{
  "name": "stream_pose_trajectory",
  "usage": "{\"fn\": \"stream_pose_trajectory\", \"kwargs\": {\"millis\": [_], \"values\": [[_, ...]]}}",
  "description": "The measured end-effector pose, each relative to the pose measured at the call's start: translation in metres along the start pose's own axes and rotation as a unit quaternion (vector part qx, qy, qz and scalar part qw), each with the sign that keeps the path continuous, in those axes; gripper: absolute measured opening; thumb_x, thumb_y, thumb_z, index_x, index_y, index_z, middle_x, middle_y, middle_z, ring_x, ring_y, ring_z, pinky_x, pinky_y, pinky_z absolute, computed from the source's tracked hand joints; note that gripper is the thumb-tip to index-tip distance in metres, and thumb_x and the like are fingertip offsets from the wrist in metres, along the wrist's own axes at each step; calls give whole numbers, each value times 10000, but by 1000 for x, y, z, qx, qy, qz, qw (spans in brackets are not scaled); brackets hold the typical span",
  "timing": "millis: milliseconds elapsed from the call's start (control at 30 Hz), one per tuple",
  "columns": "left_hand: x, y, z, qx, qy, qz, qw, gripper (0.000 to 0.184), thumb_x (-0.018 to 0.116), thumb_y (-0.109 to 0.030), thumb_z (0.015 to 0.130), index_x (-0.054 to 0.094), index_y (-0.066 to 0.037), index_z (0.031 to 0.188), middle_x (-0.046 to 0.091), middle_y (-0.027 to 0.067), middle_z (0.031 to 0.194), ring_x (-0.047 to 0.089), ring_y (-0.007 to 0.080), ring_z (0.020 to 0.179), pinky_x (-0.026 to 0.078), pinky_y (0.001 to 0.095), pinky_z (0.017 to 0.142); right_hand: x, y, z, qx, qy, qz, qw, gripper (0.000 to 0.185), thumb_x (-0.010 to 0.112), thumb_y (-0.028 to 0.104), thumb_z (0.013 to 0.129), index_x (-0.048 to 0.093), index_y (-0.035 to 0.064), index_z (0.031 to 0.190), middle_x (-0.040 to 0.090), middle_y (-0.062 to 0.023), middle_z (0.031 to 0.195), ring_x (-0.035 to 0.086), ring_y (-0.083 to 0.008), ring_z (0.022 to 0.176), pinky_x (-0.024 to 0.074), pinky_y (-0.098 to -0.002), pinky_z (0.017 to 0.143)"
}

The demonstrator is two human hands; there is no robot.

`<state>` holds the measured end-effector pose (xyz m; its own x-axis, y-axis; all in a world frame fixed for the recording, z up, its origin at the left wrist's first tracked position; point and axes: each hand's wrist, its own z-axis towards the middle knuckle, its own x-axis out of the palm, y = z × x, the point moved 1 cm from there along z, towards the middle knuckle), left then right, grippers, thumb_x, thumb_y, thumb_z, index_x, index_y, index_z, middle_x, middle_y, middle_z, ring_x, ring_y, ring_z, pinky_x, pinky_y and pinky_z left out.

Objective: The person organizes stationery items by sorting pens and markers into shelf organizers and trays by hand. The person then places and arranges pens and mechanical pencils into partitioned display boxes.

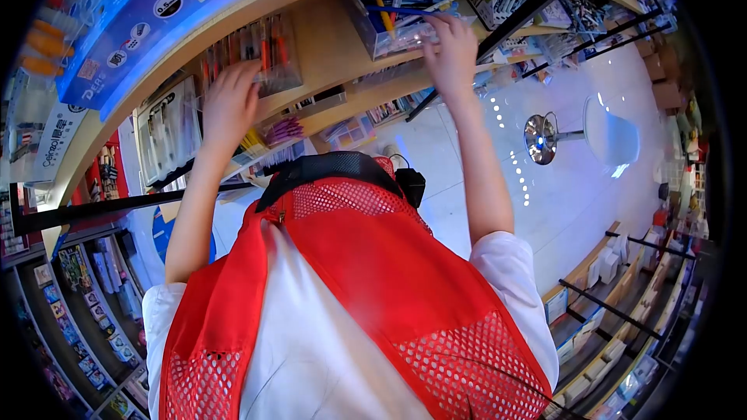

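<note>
My left hand (231,105) lies over the lower left corner of a clear plastic box (282,84) of orange and red pens (268,43). Its fingers are apart and slightly bent, with nothing visible between them. Farther right, my right hand (453,54) is at the front right corner of another clear box (389,47), its fingers bent over the rim and the thumb in front. Mixed pens fill that box, among them a yellow pen (384,14) and a long blue pen (401,10) lying across the top. Both boxes sit on a wooden shelf (331,43).
A blue pen display box (148,39) stands on the upper curved shelf. Purple items (285,130) sit on a lower tier. A black metal bar (537,4) slants past my right hand. A white stool (611,134) is on the floor at the right.
</note>
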<state>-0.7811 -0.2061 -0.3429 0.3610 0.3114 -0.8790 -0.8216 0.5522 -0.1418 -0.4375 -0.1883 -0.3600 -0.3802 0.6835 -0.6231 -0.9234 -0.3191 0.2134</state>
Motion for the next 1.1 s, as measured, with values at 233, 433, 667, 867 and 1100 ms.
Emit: {"fn": "stream_pose_trajectory", "kwargs": {"millis": [233,433,667,867,1100], "values": [[33,-66,18,-2,11,-133,991,295,589,-85,813,555,-42,1103,567,139,1119,531,327,1063,417,397,923,13,-47,8,-58,101,13,993,252,689,149,672,618,132,913,577,-36,897,519,-266,899,389,-387,749],[109,-80,41,-256,32,-385,886,446,546,-266,901,423,-53,1273,503,137,1252,525,283,1119,414,374,927,20,-64,22,-115,120,99,981,147,684,129,666,630,129,802,572,-28,843,517,-258,869,384,-386,742],[118,-137,59,-501,50,-578,642,737,467,-552,878,252,-73,1396,355,128,1383,407,253,1241,397,419,931,-5,-72,3,-158,167,246,942,114,678,98,673,614,93,767,572,-42,814,532,-250,854,376,-378,763],[120,-179,49,-511,-30,-530,676,619,544,-341,877,317,-62,1381,431,87,1323,386,183,1203,330,302,943,-15,-67,-1,-199,176,310,913,118,680,82,671,611,97,765,563,-32,810,521,-244,832,363,-369,782],[131,-164,43,-468,-132,-444,752,505,501,-111,838,380,39,1306,532,146,1197,557,175,972,431,280,858,5,-62,10,-177,185,355,899,130,679,89,682,624,87,799,562,-44,841,523,-249,862,374,-376,805]]}}
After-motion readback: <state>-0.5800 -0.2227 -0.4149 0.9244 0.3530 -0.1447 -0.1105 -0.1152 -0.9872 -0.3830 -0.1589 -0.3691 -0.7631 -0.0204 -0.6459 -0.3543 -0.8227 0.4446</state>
